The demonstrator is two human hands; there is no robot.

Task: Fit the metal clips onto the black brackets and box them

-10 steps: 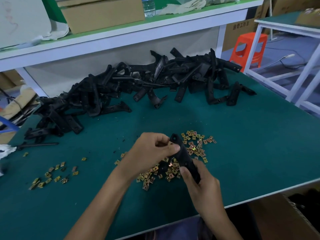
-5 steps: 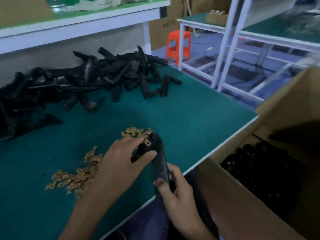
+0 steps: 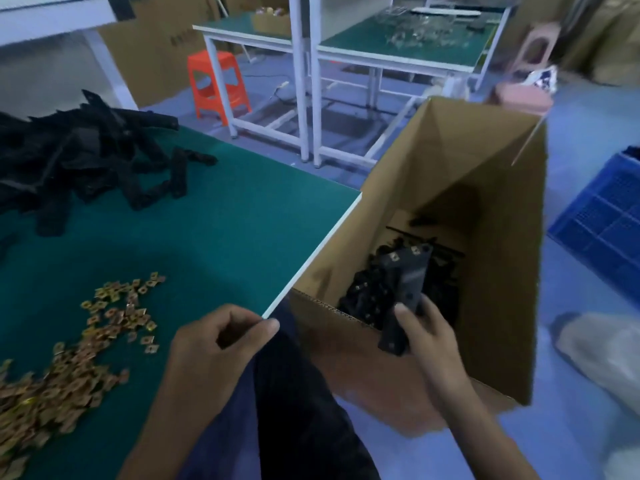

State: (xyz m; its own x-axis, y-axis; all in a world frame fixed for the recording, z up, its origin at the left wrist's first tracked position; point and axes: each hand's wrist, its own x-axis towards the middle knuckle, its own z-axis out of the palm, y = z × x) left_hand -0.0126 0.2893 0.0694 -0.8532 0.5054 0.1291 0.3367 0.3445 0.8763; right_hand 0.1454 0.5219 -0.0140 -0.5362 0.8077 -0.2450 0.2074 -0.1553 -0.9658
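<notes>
My right hand grips a black bracket by its lower end, over the near rim of an open cardboard box beside the table. Two brass clips show on the bracket's upper end. More black brackets lie in the bottom of the box. My left hand hovers at the table's right corner, fingers curled, nothing visible in it. Loose brass clips are scattered on the green mat. A pile of bare black brackets lies at the far left.
The box stands on the floor against the table's right edge, its tall flaps raised. A blue crate sits to its right, an orange stool and white-framed tables behind. A pale bag lies on the floor at right.
The view swung right from the table to the box. My right hand carried the bracket from over the table edge to above the box; my left hand let go of it.
</notes>
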